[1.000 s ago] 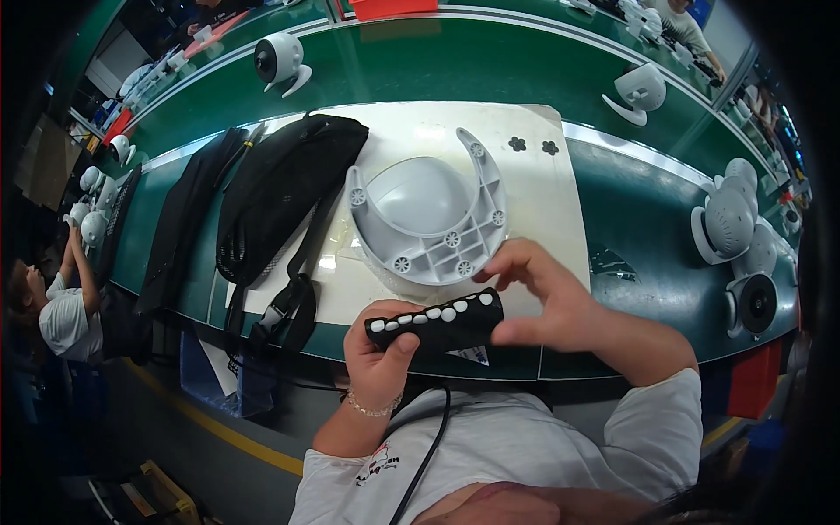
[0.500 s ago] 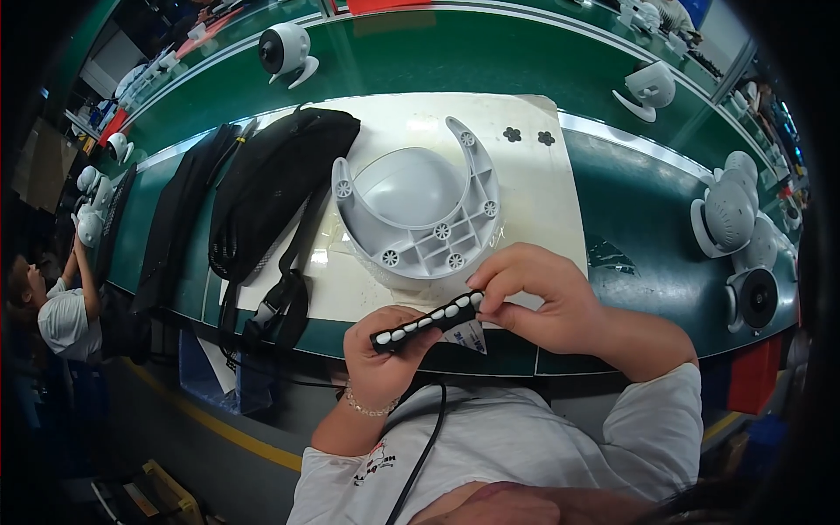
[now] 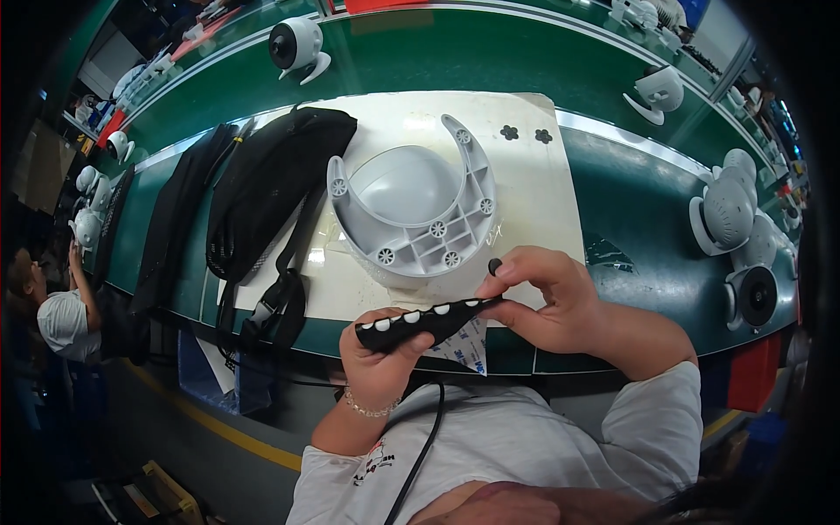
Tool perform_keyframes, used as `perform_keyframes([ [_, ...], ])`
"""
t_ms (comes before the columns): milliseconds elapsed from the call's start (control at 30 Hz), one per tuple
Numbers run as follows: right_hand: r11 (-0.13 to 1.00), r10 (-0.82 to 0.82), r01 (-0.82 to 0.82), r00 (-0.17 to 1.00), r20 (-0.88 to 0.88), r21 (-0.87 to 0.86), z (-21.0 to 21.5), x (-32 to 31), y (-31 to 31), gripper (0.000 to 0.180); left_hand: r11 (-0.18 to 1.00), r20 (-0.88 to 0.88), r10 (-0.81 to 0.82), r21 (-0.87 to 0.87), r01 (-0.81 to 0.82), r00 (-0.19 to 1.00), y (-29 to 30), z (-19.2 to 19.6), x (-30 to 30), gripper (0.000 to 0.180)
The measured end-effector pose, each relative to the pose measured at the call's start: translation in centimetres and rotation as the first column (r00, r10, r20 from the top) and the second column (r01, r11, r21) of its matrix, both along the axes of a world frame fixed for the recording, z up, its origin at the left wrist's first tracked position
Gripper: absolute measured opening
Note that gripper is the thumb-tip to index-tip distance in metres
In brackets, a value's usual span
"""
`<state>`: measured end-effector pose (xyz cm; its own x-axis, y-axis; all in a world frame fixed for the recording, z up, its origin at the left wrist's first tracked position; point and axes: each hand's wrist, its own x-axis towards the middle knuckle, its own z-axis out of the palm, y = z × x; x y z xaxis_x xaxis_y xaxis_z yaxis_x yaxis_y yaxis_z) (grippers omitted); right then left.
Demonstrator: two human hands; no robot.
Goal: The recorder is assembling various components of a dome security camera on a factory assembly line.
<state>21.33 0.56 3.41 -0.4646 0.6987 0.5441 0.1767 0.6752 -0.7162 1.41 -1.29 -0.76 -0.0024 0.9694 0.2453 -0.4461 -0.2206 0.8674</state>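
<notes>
My left hand (image 3: 382, 354) is closed around a bent black sheet (image 3: 407, 329) with a row of white round spots along its upper edge. A printed paper backing (image 3: 465, 346) hangs below it. At the sheet's right end is my right hand (image 3: 547, 293), fingers and thumb drawn together. A small round black pad (image 3: 495, 266) shows at its fingertip. Beyond both hands, a white plastic base (image 3: 442, 229) lies with its ribbed underside up and two curved arms pointing away. Round recesses with spokes dot that underside.
The base rests on a cream board (image 3: 534, 201) bearing two black flower-shaped marks (image 3: 543, 136). A black bag (image 3: 280, 179) with straps lies left. White camera-like units stand on the green belt (image 3: 297, 45) and at the right (image 3: 728, 210). Another person (image 3: 68, 319) works far left.
A small round black pad now shows at my right fingertip, raised above the sheet. The sheet has tilted, and more of its printed backing is visible. Units on the belt have shifted right.
</notes>
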Motion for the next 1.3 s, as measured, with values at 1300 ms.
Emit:
perform_keyframes([
  [1300,0.993,-0.005,0.019,0.993,-0.119,0.114,3.2,-1.9,1.8,0.062,0.959,-0.449,0.1,0.281,0.034,0.888,1.8,0.0,-1.5,0.02],
])
